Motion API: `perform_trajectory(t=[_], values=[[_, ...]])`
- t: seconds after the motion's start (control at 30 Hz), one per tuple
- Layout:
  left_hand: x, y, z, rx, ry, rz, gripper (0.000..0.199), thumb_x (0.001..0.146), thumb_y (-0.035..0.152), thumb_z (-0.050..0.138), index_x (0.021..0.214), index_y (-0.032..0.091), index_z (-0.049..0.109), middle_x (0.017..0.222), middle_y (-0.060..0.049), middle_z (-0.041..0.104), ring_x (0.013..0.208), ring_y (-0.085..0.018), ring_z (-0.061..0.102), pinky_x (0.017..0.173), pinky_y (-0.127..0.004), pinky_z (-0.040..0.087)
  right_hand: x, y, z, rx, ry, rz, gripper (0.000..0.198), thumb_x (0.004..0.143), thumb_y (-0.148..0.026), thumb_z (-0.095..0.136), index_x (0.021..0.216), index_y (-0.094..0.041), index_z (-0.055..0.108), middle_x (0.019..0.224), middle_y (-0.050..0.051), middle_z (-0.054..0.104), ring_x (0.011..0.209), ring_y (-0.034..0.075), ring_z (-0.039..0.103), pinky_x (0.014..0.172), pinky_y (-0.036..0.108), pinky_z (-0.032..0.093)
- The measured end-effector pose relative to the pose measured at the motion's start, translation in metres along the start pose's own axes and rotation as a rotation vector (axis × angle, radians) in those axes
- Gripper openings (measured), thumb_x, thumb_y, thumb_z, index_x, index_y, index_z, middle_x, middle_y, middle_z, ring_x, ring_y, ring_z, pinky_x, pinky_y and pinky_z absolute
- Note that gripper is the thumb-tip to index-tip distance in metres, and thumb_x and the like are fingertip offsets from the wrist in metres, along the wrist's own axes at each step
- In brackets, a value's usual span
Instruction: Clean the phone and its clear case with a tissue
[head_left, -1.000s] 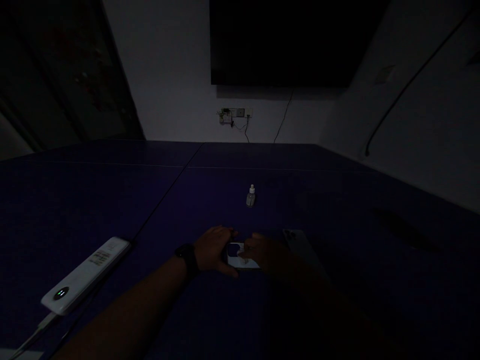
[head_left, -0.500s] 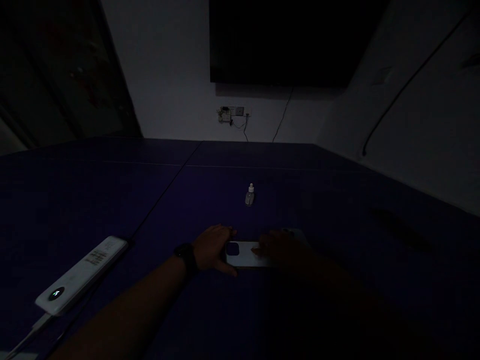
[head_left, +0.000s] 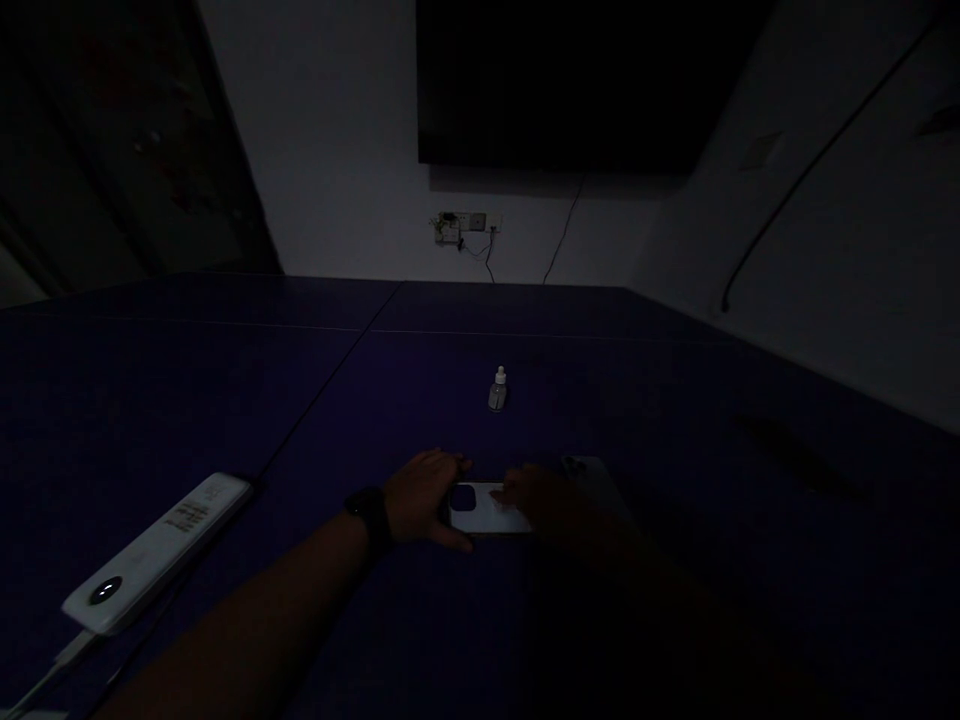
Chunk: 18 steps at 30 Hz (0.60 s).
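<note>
A phone case (head_left: 480, 518) with a dark rim and a square camera cutout lies flat on the purple surface. My left hand (head_left: 424, 497), with a dark watch at the wrist, grips its left end, thumb along the near edge and fingers along the far edge. Curled fingers of my right hand (head_left: 525, 495) press on the pale middle of the case. Whether they pinch something small is too dark to make out. Partly behind my right forearm lies a phone (head_left: 598, 478) with its camera lenses up. A small dropper bottle (head_left: 497, 392) stands beyond the case.
On the left lies a white power bank (head_left: 161, 550) with a lit display and a white cable (head_left: 52, 665) plugged in. A dark flat shape (head_left: 795, 455) rests at the right. Wall sockets (head_left: 461, 225) and a large dark screen (head_left: 577, 85) are on the far wall.
My right hand has slid left along the case, towards the camera cutout. More of the phone on the right now shows. My left hand keeps its hold.
</note>
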<state>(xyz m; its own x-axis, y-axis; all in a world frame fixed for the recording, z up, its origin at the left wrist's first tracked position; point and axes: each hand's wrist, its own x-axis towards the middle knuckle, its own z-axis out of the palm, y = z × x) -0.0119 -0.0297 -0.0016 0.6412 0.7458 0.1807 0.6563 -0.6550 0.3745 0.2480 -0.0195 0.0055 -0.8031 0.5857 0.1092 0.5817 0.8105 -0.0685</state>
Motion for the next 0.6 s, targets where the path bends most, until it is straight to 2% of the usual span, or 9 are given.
perform_trajectory(t=[0.1, 0.17, 0.3, 0.43, 0.5, 0.6], values=[[0.000, 0.000, -0.001, -0.006, 0.004, 0.010, 0.096, 0.062, 0.071, 0.080, 0.133, 0.019, 0.044, 0.140, -0.020, 0.056, 0.135, -0.038, 0.048, 0.116, -0.057, 0.029, 0.004, -0.001, 0.001, 0.008, 0.030, 0.072, 0.035, 0.094, -0.004, 0.044, 0.114, -0.018, 0.069, 0.109, 0.011, 0.067, 0.099, 0.021, 0.061, 0.089, 0.036, 0.048], [0.000, 0.001, -0.001, -0.004, 0.009, 0.007, 0.096, 0.061, 0.072, 0.080, 0.133, 0.020, 0.044, 0.141, -0.020, 0.055, 0.134, -0.039, 0.049, 0.115, -0.057, 0.031, 0.010, -0.004, 0.004, 0.018, 0.016, 0.071, 0.031, 0.095, -0.006, 0.045, 0.110, -0.017, 0.070, 0.100, 0.011, 0.067, 0.091, 0.021, 0.061, 0.083, 0.034, 0.049], [0.000, 0.002, -0.002, 0.004, 0.015, 0.005, 0.095, 0.062, 0.072, 0.079, 0.134, 0.020, 0.045, 0.140, -0.019, 0.055, 0.132, -0.039, 0.051, 0.114, -0.057, 0.032, 0.008, -0.002, 0.012, 0.088, -0.015, 0.015, 0.029, 0.097, -0.012, 0.048, 0.115, -0.019, 0.070, 0.109, 0.010, 0.066, 0.097, 0.020, 0.061, 0.086, 0.033, 0.048], [0.001, 0.002, -0.002, 0.009, 0.016, 0.012, 0.096, 0.062, 0.073, 0.079, 0.133, 0.019, 0.045, 0.139, -0.019, 0.056, 0.131, -0.039, 0.051, 0.114, -0.058, 0.032, 0.001, 0.004, 0.016, 0.040, 0.030, 0.158, 0.033, 0.097, -0.010, 0.045, 0.121, -0.017, 0.067, 0.113, 0.012, 0.066, 0.102, 0.021, 0.062, 0.089, 0.034, 0.048], [0.001, 0.001, -0.002, 0.012, 0.013, 0.010, 0.096, 0.062, 0.073, 0.079, 0.133, 0.018, 0.045, 0.139, -0.020, 0.056, 0.132, -0.039, 0.051, 0.114, -0.057, 0.033, 0.001, 0.002, 0.017, 0.033, 0.050, 0.105, 0.037, 0.095, -0.006, 0.044, 0.124, -0.017, 0.065, 0.114, 0.013, 0.066, 0.103, 0.022, 0.062, 0.090, 0.037, 0.048], [0.001, 0.000, -0.002, 0.008, 0.011, 0.009, 0.093, 0.062, 0.072, 0.079, 0.129, 0.018, 0.047, 0.140, -0.020, 0.055, 0.132, -0.039, 0.051, 0.114, -0.057, 0.032, -0.001, 0.002, 0.019, 0.094, 0.070, -0.059, 0.038, 0.095, -0.006, 0.042, 0.124, -0.016, 0.065, 0.116, 0.013, 0.068, 0.106, 0.022, 0.062, 0.096, 0.041, 0.047]])
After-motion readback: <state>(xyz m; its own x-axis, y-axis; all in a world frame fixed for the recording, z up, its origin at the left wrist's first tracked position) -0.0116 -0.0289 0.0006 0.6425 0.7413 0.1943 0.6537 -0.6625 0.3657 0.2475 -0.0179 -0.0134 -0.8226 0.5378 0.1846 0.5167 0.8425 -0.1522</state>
